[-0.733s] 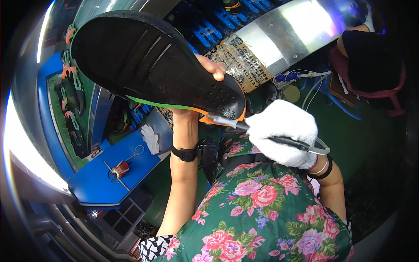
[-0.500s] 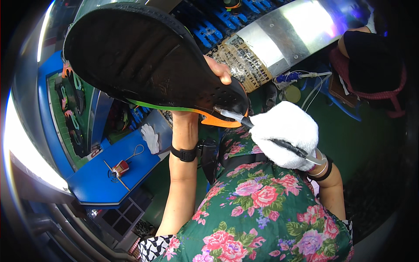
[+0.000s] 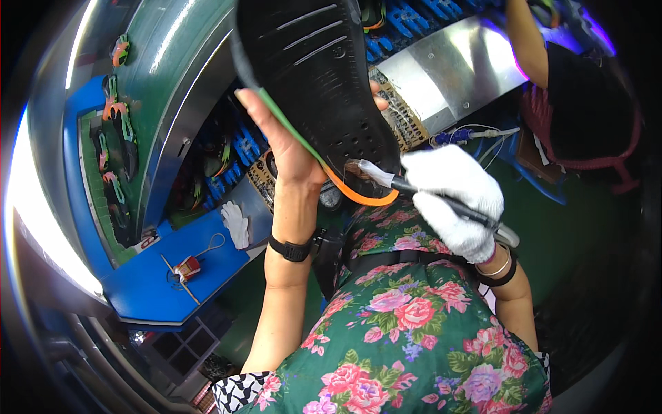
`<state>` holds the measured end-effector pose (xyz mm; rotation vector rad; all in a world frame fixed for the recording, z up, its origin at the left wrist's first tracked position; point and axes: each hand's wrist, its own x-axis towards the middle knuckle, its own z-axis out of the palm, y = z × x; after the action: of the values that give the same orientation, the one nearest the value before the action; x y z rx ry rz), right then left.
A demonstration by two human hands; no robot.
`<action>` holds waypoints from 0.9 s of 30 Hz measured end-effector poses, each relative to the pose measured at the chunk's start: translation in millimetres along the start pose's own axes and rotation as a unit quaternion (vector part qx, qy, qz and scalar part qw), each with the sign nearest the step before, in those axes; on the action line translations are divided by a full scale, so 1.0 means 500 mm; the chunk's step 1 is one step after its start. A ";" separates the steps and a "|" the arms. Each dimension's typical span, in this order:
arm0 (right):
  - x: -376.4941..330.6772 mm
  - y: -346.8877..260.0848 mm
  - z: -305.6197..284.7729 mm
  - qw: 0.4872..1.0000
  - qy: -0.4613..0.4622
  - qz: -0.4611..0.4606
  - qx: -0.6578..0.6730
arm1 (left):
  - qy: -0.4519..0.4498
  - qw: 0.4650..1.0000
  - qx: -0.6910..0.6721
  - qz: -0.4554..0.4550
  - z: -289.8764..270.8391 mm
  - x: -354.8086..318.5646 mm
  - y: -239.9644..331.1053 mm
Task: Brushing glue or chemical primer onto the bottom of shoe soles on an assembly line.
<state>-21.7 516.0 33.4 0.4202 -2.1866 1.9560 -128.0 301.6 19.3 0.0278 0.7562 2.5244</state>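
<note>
Swung clockwise since the earlier frame, the black shoe sole (image 3: 310, 76) is observed at twelve o'clock, held in the bare left hand (image 3: 291, 150), the gloved right hand (image 3: 456, 196) gripping a brush (image 3: 402, 185) against the sole's five-o'clock end.

The black sole (image 3: 321, 86), cut off at the top edge, partly hides the left hand (image 3: 293, 153).

Brt glare (image 3: 38, 228) L, dk warped edges
</note>
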 end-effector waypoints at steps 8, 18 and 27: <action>0.012 0.070 0.001 0.889 0.000 0.248 0.385 | 0.092 0.990 0.017 -0.108 0.002 0.010 -0.014; -0.001 0.089 0.030 0.801 0.033 0.286 0.525 | 0.146 0.980 0.134 -0.036 0.079 -0.012 -0.022; -0.006 0.101 0.006 0.843 0.070 0.211 0.490 | 0.087 0.848 0.459 0.252 0.061 -0.115 -0.027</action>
<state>-34.9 518.3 -15.2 -0.1287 -1.0637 3.1259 -66.8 299.7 45.1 0.3655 2.2083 2.3461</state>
